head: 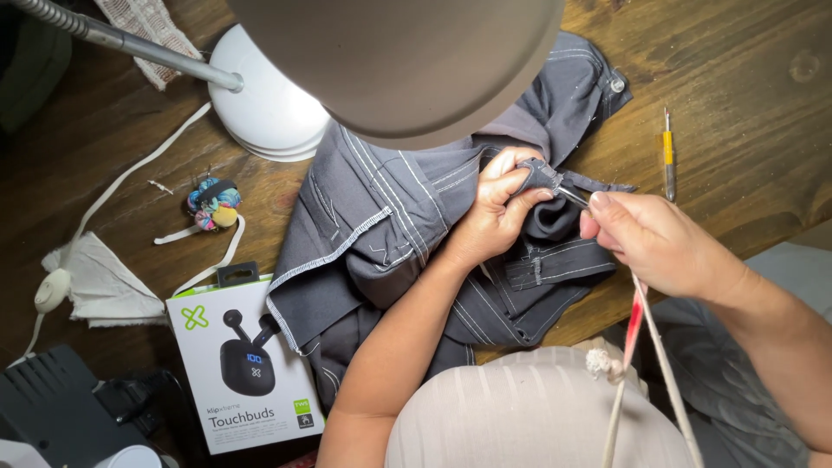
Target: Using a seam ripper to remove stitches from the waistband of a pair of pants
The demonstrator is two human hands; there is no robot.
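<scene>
- The dark grey garment with pale topstitching lies heaped on the wooden bench, about the middle of it, just under the big lamp shade; its near edge hangs over the bench toward the person's lap.
- It looks like a light, soft woven cloth: it folds and bunches readily, would not slip much, and is in no way fragile. I judge the doubled seams and the waistband part to be the firmest places to take hold, since the single layers would just sag.
- The left hand is closed tight, fingers curled round a small bunched fold of the cloth and pinching it up off the heap.
- The right hand is closed too, thumb and forefinger pinched narrow on a thin metal tool, whose tip touches the fold held by the other hand. Whether it is a needle or a picker I cannot tell.
- Pale cords with a red bit hang down near the right wrist; what they are fixed to is not clear.
- A yellow-handled tool lies on the bench to the right, apart from both hands.
- To the left are a colourful pincushion, a white strap, and a white box picturing earbuds nearer the person.
</scene>
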